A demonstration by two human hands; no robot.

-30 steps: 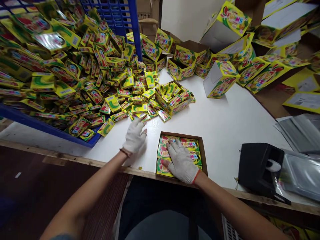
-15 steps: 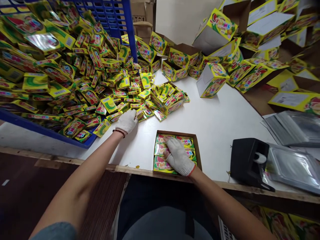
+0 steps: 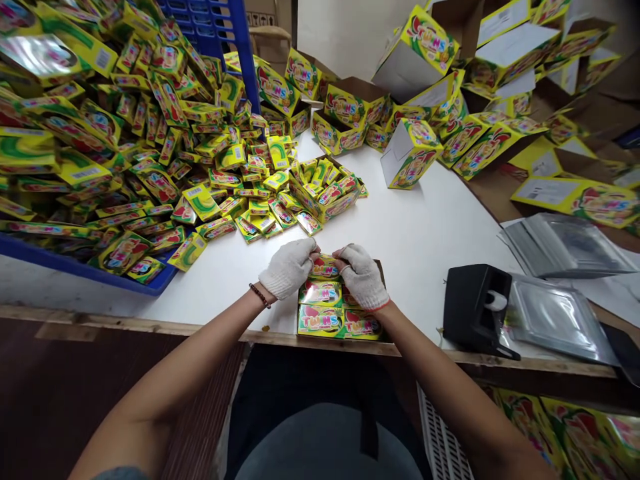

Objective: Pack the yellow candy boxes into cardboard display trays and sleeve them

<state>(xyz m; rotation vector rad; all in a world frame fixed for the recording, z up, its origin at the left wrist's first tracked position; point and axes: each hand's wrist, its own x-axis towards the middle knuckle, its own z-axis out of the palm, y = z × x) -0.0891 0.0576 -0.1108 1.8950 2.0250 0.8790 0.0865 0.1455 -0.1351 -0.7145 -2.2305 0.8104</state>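
Both hands wear white knit gloves with bare fingertips. My left hand (image 3: 290, 268) and my right hand (image 3: 361, 275) pinch a small yellow-green "Twins" box (image 3: 325, 267) between them, one at each end. It is held over the far left part of an open carton (image 3: 381, 272), whose near part shows several matching boxes (image 3: 321, 321) lying face up in rows. My right hand hides the carton's right side. To the left, a heap of the same small boxes (image 3: 200, 200) spills from a blue plastic crate (image 3: 160, 283) onto the white table (image 3: 415, 233).
A filled display carton (image 3: 333, 197) stands beyond my hands. Empty printed cartons (image 3: 410, 153) pile up at the back and right. On the right sit a black tape dispenser (image 3: 475, 307) and clear plastic covers (image 3: 560, 320). The table's wooden edge (image 3: 200, 327) runs in front of me.
My left hand has moved right from the heap to the carton with a small box. My right hand has shifted up to the carton's far side and now grips that box too.
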